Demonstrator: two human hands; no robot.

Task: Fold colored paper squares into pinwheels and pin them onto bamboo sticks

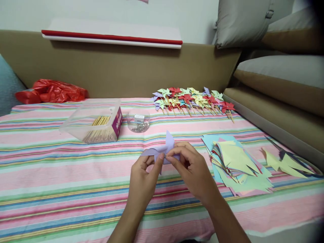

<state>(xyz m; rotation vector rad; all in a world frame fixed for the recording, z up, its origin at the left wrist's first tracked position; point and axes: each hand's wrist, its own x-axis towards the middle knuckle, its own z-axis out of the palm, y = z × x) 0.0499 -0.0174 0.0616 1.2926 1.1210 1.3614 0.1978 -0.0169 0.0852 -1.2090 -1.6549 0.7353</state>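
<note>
A purple paper pinwheel (pixel 162 148) is held up between both hands, its blades folded in toward the middle. My left hand (pixel 145 173) is closed on it from the left, thumb pressed near its centre. From the right, my right hand (pixel 193 165) pinches at the same spot, where a tiny dark point, perhaps a pin head, shows between the fingertips. Its other fingers curl behind the paper and are partly hidden. Just beyond the hands stands a round clear container (pixel 138 126) of small metal pins with a little white box (pixel 139 117) inside.
A clear plastic box (pixel 76 123) of wooden sticks lies left. Finished pinwheels (pixel 187 98) are heaped at the back right. Cut paper sheets (pixel 235 158), a cut yellow piece (pixel 283 163) and scissors (pixel 280 148) lie right. A red plastic bag (pixel 58 91) sits back left on the striped cloth (pixel 63 189).
</note>
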